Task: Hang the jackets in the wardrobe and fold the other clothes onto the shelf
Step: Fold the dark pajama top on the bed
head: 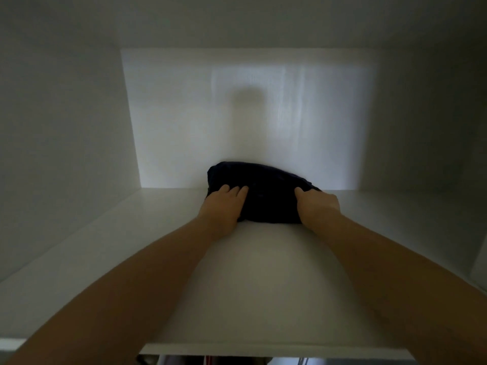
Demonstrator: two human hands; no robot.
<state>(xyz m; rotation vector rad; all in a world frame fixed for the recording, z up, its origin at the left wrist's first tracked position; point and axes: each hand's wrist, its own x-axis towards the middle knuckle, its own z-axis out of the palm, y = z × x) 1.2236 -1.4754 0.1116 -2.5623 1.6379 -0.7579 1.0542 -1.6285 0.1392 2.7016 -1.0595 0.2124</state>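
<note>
Resting at the centre of the frame, the folded dark garment lies on the white shelf, near the wardrobe's back wall. Of the hands, the left hand lies flat on it with fingers straight; the right hand grips its right end (thumb on top, fingers hidden).

Bottom edge of your frame, centre-left: red-and-white striped item, too cropped to identify. Upper centre: soft grey shadow.

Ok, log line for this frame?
dark folded garment: on shelf | left hand: flat on it | right hand: grips its edge
</note>
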